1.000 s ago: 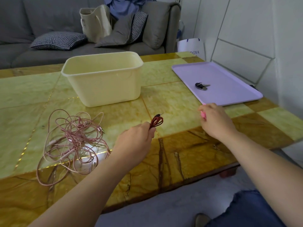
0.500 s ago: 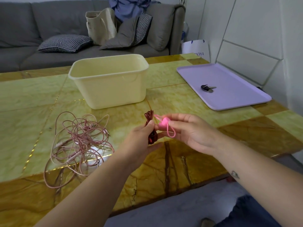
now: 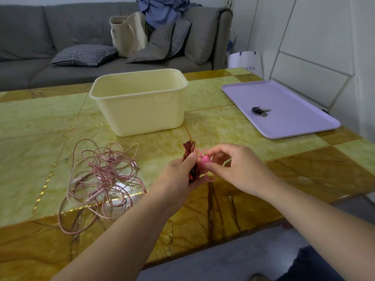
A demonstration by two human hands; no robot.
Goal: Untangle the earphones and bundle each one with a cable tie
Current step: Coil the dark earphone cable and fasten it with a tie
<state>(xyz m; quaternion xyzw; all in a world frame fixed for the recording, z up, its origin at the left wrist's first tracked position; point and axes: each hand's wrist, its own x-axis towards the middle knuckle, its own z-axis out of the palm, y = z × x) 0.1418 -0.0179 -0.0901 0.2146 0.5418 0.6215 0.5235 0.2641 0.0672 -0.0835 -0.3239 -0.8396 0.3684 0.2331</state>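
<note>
While left hand point(image 3: 178, 175) pinches the coiled red earphones point(image 3: 188, 151), right hand point(image 3: 239, 169) fingertips grip pink cable tie point(image 3: 205, 160)

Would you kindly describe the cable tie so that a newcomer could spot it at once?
Start at the cream tub on the marble table; just in front of it two hands meet. The cable tie is the bright pink looped piece in the right hand, beside the dark red coiled earphones.

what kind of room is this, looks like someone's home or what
Most likely a home living room: a grey sofa with checked cushions and a tote bag sits behind a low marble-patterned table, and keys lie on a lilac tray.
</note>
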